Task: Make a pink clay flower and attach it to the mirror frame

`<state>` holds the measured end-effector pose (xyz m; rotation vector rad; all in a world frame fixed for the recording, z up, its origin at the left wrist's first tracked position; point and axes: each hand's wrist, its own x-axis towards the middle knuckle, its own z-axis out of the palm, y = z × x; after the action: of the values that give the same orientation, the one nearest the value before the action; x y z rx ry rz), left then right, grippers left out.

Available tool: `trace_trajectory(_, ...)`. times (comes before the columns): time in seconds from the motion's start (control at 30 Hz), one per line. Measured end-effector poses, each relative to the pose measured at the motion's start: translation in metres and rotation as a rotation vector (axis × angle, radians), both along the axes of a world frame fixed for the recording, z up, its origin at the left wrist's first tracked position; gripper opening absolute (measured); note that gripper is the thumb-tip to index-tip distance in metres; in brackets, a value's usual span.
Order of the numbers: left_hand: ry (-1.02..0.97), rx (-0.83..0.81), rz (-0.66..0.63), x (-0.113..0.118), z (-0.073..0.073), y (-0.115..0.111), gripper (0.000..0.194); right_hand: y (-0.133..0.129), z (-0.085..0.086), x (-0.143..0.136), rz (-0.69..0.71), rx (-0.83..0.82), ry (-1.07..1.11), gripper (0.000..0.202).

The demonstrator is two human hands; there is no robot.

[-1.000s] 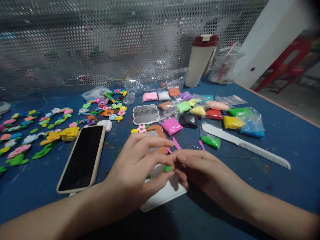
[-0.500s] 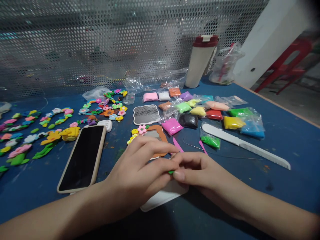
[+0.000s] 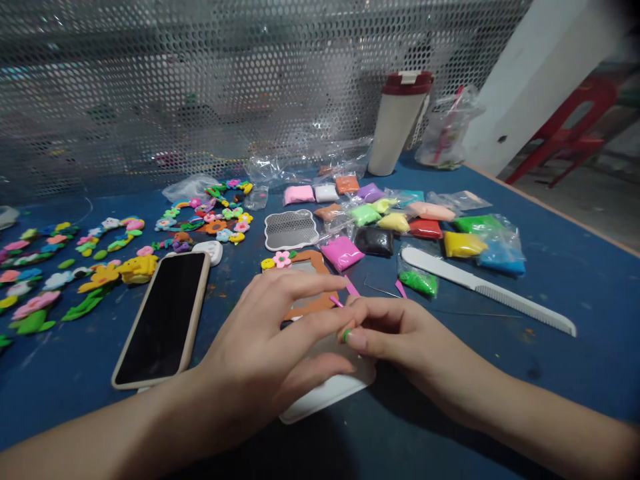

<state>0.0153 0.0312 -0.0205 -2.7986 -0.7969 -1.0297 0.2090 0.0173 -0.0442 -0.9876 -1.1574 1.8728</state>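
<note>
My right hand (image 3: 405, 337) pinches a small piece of green clay (image 3: 345, 335) between thumb and forefinger. Close beside it, my left hand (image 3: 280, 327) has its fingers stretched apart, the fingertips at or near the green piece. Both hands are over a white flat board (image 3: 327, 398), partly covered by them. Behind my left hand lies a small mirror with a brown clay border (image 3: 326, 270), a pink clay flower (image 3: 283, 259) and a yellow clay face (image 3: 268, 264); the hand hides part of it. A pink modelling tool (image 3: 351, 287) shows just past my fingertips.
Bagged coloured clay, such as a magenta packet (image 3: 343, 253), covers the table's middle and right. A white comb (image 3: 490, 291), a phone (image 3: 163, 320), a plain mirror (image 3: 291, 230), clay-decorated pieces (image 3: 113, 235) and a tumbler (image 3: 399, 123) stand or lie around. A perforated metal panel (image 3: 200, 87) rises behind.
My left thumb and fingers have spread away from the green clay, which now shows more plainly in my right pinch. The view has shifted slightly.
</note>
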Motion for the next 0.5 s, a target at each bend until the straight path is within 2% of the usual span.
trace_trajectory(0.23,0.005,0.021,0.010,0.0042,-0.0012,-0.0010,0.020,0.0024,0.0023,-0.0008,0.033,0.096,-0.032,0.006)
trace_trajectory(0.4,0.021,0.140,0.067,0.0061,0.0017,-0.0049,0.013,0.0011,0.0020,-0.0019,0.042,0.061,0.004,0.003)
trace_trajectory(0.5,0.015,0.139,0.087,0.0048,0.0013,-0.0045,0.014,0.0001,0.0013,-0.0015,0.045,0.040,0.042,0.002)
